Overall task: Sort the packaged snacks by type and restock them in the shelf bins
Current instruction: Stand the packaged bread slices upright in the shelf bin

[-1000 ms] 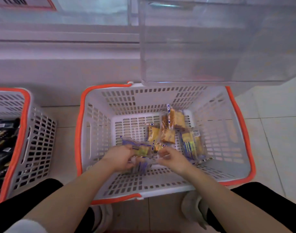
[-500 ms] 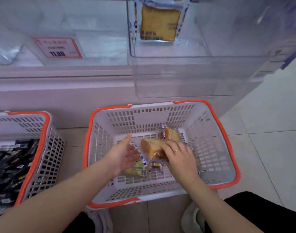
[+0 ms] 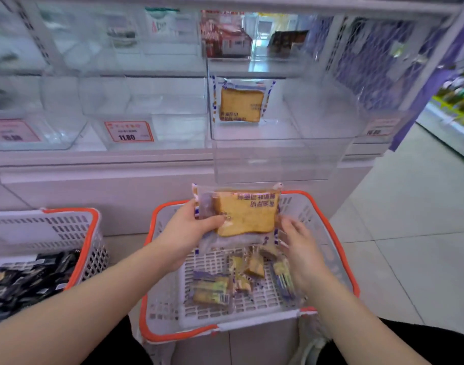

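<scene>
Left hand: the left hand (image 3: 185,230) is sitting at the centre of the frame, gripping the held toast packets (image 3: 238,213) at their left edge, thumb lying across the front and the other fingers tucked behind.
Right hand: the right hand (image 3: 300,248) is hovering just right of the packets, its fingers loosely spread and slightly blurred; whether the fingertips are touching the wrapper cannot be told.
Held toast packets: clear wrappers with a golden slice inside, the top one facing the camera with its print upside down, are hanging above the far end of the middle basket (image 3: 344,262).
Middle basket: white with an orange rim, it is standing on the floor at lower centre and is holding several more loose toast packets (image 3: 212,287) on its bottom.
Clear bin: the clear bin (image 3: 317,133) is jutting forward from the shelf in the upper centre, directly above the held packets, and one shelved toast packet (image 3: 241,104) is standing upright against its back left.
Left basket: the left basket (image 3: 90,234), at the lower left edge, is carrying dark snack packets (image 3: 28,280).
Price tag: a red-bordered price tag (image 3: 129,131) is showing on the neighbouring bin, left of centre.
</scene>
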Demonstrator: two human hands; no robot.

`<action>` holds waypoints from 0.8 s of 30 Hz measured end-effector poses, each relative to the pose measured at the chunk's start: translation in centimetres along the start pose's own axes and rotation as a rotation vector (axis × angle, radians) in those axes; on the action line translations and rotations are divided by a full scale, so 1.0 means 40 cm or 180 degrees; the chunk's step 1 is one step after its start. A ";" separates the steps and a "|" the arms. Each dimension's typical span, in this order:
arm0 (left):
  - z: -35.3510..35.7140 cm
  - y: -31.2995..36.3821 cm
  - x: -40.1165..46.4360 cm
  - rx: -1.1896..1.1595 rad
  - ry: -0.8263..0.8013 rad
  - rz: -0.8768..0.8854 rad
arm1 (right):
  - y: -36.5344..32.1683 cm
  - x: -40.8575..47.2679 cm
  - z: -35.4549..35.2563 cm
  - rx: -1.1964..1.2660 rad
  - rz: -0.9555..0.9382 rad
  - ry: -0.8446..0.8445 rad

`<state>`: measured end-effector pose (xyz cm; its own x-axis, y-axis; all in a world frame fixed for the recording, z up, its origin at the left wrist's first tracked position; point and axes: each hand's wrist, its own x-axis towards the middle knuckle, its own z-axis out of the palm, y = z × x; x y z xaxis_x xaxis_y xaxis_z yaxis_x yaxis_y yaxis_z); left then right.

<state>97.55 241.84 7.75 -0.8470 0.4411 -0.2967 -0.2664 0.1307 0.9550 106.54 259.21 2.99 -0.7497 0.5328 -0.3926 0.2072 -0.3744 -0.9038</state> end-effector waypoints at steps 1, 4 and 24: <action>0.004 0.018 -0.007 -0.0095 -0.0018 0.0096 | -0.016 -0.005 -0.006 0.0261 0.0032 -0.0125; 0.014 0.051 -0.020 -0.0326 -0.0046 0.0291 | -0.069 -0.028 -0.009 0.0562 -0.0405 -0.0349; 0.066 0.230 -0.034 0.3401 -0.0431 0.2641 | -0.389 -0.154 0.054 -0.3589 -0.3000 -0.0802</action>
<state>97.48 244.79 16.97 -0.5144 0.8007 0.3070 0.8312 0.3775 0.4081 106.56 260.12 19.85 -0.9428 0.0531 0.3290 -0.1266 0.8562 -0.5010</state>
